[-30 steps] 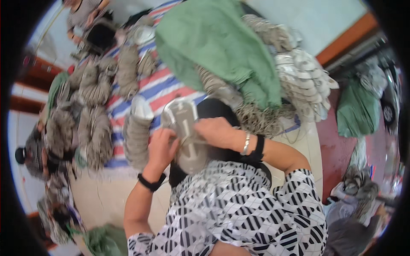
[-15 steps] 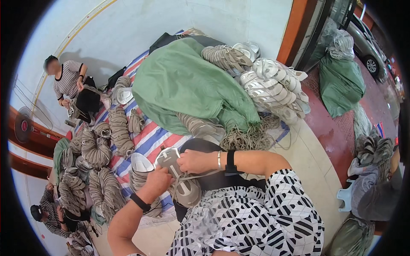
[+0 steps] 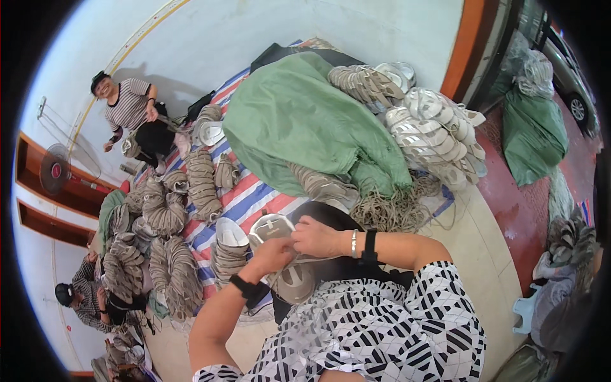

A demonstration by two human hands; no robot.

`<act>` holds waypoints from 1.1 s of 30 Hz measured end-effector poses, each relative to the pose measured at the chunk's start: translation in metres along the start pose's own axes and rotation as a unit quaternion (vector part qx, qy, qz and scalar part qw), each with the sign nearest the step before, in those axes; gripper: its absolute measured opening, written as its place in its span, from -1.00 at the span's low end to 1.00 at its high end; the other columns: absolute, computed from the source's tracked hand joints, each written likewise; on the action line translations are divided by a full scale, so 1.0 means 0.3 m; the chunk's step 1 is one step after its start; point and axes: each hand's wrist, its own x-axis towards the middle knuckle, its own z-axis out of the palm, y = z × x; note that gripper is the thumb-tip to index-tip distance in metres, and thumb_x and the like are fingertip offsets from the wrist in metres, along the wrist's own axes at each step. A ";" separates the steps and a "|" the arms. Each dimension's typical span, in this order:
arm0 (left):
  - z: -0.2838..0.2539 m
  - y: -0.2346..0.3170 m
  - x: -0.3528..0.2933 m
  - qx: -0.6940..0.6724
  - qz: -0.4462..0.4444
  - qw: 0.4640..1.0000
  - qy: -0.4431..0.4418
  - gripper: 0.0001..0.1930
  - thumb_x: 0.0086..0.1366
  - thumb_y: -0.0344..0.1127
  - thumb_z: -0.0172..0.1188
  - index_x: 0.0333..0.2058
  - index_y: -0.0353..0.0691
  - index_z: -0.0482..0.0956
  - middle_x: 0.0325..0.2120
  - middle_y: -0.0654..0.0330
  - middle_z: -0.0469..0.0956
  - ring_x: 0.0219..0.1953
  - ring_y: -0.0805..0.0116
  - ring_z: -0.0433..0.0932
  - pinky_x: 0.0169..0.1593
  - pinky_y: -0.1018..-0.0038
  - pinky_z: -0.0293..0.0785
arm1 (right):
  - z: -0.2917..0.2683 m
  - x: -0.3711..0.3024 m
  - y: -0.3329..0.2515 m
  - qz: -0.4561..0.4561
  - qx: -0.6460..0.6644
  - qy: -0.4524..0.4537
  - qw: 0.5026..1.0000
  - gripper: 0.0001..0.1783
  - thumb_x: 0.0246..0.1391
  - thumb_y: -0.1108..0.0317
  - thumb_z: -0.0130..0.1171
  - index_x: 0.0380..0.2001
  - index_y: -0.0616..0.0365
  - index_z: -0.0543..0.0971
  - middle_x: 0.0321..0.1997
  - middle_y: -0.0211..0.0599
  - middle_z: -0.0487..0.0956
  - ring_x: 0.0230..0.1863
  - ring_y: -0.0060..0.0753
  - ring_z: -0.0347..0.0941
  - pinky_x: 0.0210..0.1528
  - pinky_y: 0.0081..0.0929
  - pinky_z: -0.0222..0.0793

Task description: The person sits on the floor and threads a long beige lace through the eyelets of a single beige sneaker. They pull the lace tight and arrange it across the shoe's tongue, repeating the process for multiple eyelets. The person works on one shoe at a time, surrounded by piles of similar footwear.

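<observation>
A beige shoe upper with a pale lining rests across my dark-trousered lap. My left hand is closed at its edge, with the fingers bent over it. Right beside it, my right hand is pinched on a thin pale shoelace, which trails back under my wrist. The two hands nearly touch at the fingertips; what lies between them is mostly hidden. Just left of my left hand stands a stack of nested beige uppers.
A striped tarp carries bundled uppers and a big green sack. Tangled laces lie by the sack, with pale uppers beyond. Two people sit at left near a fan. A blue stool stands right.
My hands have come closer together over the shoe upper, the left one moving toward the right. The whole view has shifted, so the surroundings sit farther right. One seated person's head has turned.
</observation>
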 end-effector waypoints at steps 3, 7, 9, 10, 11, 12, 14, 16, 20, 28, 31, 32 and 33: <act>0.025 0.014 0.030 0.155 -0.007 0.987 -0.042 -0.68 0.13 -0.08 0.13 -0.33 -0.24 0.61 -0.40 -0.04 0.60 -0.32 -0.05 0.58 -0.23 0.16 0.48 | -0.005 0.000 -0.008 -0.002 -0.012 -0.007 1.000 -0.93 -0.10 0.31 0.08 -0.60 -0.05 0.48 -0.44 -0.46 0.37 -0.23 -0.40 0.34 -0.05 -0.25 0.18; -0.003 0.065 0.052 0.183 -0.049 0.978 -0.086 -0.74 0.05 -0.15 0.22 -0.35 -0.19 0.60 -0.37 -0.01 0.60 -0.25 -0.03 0.57 -0.21 0.13 0.48 | -0.005 0.006 -0.008 0.017 -0.017 -0.005 1.000 -0.97 -0.11 0.32 0.08 -0.56 -0.05 0.46 -0.46 -0.46 0.36 -0.26 -0.41 0.33 -0.06 -0.31 0.18; 0.020 0.031 0.028 0.113 -0.002 0.994 -0.011 -0.77 0.08 -0.20 0.23 -0.35 -0.22 0.56 -0.44 0.01 0.59 -0.33 0.01 0.58 -0.25 0.20 0.49 | 0.004 0.008 0.001 0.010 -0.002 -0.004 1.000 -0.92 -0.16 0.29 0.13 -0.54 -0.04 0.46 -0.46 -0.46 0.35 -0.27 -0.40 0.33 -0.07 -0.31 0.18; 0.025 0.009 0.030 0.071 0.020 0.997 0.006 -0.78 0.09 -0.22 0.23 -0.35 -0.23 0.55 -0.47 0.01 0.58 -0.36 0.04 0.58 -0.27 0.23 0.49 | -0.005 0.013 0.002 0.011 0.007 -0.015 1.000 -0.90 -0.17 0.27 0.15 -0.54 -0.04 0.46 -0.45 -0.45 0.35 -0.27 -0.40 0.33 -0.07 -0.31 0.18; 0.027 -0.014 0.023 0.028 0.040 0.998 0.024 -0.79 0.11 -0.23 0.23 -0.35 -0.24 0.53 -0.50 0.02 0.57 -0.39 0.06 0.58 -0.29 0.25 0.49 | -0.014 0.019 0.003 0.012 0.016 -0.026 0.999 -0.89 -0.18 0.26 0.17 -0.54 -0.04 0.46 -0.45 -0.45 0.36 -0.26 -0.40 0.33 -0.07 -0.31 0.18; 0.013 -0.047 0.007 -0.023 0.092 0.994 0.055 -0.83 0.21 -0.27 0.17 -0.37 -0.27 0.50 -0.61 0.13 0.52 -0.52 0.30 0.53 -0.41 0.42 0.44 | -0.025 0.024 0.004 0.003 0.027 -0.030 0.999 -0.84 -0.19 0.23 0.22 -0.55 -0.03 0.46 -0.44 -0.45 0.37 -0.26 -0.39 0.34 -0.06 -0.30 0.19; -0.023 -0.057 -0.039 -0.322 -0.064 0.938 0.109 -0.81 0.27 -0.26 0.12 -0.40 -0.28 0.50 -0.63 0.22 0.49 -0.55 0.44 0.47 -0.46 0.51 0.37 | -0.028 0.005 0.005 0.038 0.065 -0.049 0.996 -0.82 -0.14 0.20 0.23 -0.50 -0.03 0.46 -0.39 -0.44 0.38 -0.23 -0.39 0.33 0.01 -0.25 0.17; -0.029 -0.057 -0.085 -0.451 -0.152 0.861 0.178 -0.78 0.32 -0.26 0.04 -0.43 -0.29 0.49 -0.60 0.36 0.47 -0.50 0.54 0.47 -0.43 0.50 0.38 | -0.035 0.035 -0.027 0.054 0.066 -0.050 0.995 -0.86 -0.13 0.26 0.20 -0.48 0.02 0.49 -0.44 -0.39 0.43 -0.30 -0.29 0.41 -0.10 -0.22 0.27; -0.004 0.014 -0.123 -0.171 -0.045 0.934 0.309 -0.85 0.28 -0.31 0.10 -0.35 -0.30 0.49 -0.56 0.18 0.53 -0.50 0.36 0.53 -0.37 0.44 0.44 | 0.029 0.149 -0.164 0.256 0.270 -0.049 0.927 -0.86 0.04 0.35 0.07 -0.47 0.22 0.45 -0.54 -0.16 0.52 -0.56 -0.10 0.50 -0.49 -0.20 0.40; -0.171 -0.433 -0.223 -0.094 -0.135 0.830 0.533 -0.69 0.28 -0.20 -0.05 -0.52 -0.29 0.51 -0.55 0.08 0.47 -0.57 0.16 0.40 -0.38 0.24 0.33 | -0.048 0.062 0.011 0.477 0.632 -0.025 0.610 -0.78 0.12 0.29 0.04 -0.38 0.23 0.54 -0.52 -0.28 0.55 -0.62 -0.47 0.49 -0.56 -0.57 0.45; -0.380 -0.707 -0.550 0.269 -0.324 0.763 0.490 -0.80 0.05 -0.30 0.09 -0.52 -0.19 0.69 -0.59 0.12 0.59 -0.50 0.17 0.57 -0.43 0.30 0.40 | -0.275 -0.180 0.273 0.512 0.560 0.179 0.627 -0.78 0.13 0.41 -0.05 -0.24 0.22 0.56 -0.27 -0.27 0.57 -0.28 -0.45 0.50 -0.23 -0.51 0.44; -0.414 -0.850 -0.738 0.221 -0.390 0.748 0.489 -0.82 0.02 -0.30 0.12 -0.49 -0.20 0.69 -0.55 0.16 0.61 -0.49 0.15 0.57 -0.39 0.32 0.45 | -0.344 -0.335 0.370 0.498 0.461 0.182 0.712 -0.77 0.10 0.45 -0.01 -0.18 0.24 0.54 -0.26 -0.30 0.57 -0.28 -0.47 0.49 -0.23 -0.51 0.43; -0.426 -1.049 -1.179 0.433 -0.431 0.686 0.396 -0.80 0.11 -0.27 0.09 -0.44 -0.13 0.69 -0.49 0.19 0.63 -0.45 0.14 0.58 -0.36 0.28 0.50 | -0.350 -0.456 0.504 0.474 0.372 0.175 0.779 -0.72 0.06 0.49 0.03 -0.13 0.27 0.52 -0.25 -0.33 0.57 -0.29 -0.49 0.48 -0.22 -0.51 0.43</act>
